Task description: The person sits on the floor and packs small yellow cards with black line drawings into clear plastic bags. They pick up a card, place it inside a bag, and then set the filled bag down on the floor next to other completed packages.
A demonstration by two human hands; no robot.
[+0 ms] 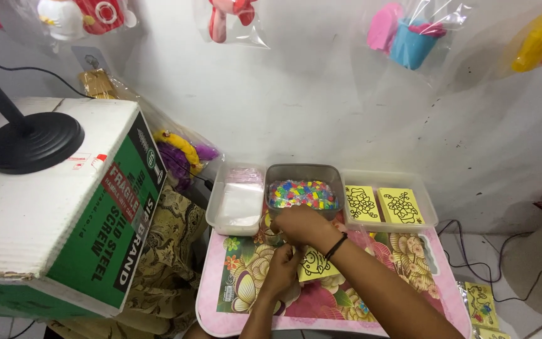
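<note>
My right hand (303, 227), with a black band at the wrist, reaches across to the near edge of a grey tub of small many-coloured pieces (302, 193); its fingers are bunched, and what they pinch is hidden. Just below it, my left hand (281, 271) holds the edge of a small yellow card with a black line drawing (317, 265). Both hands work over a pink floral tray table (239, 295).
A clear tub of small plastic bags (238, 199) sits left of the grey tub; a clear tub with two yellow drawing cards (384, 204) sits right. A large cardboard box (64, 207) with a black lamp base stands at left. Bagged toys hang on the wall.
</note>
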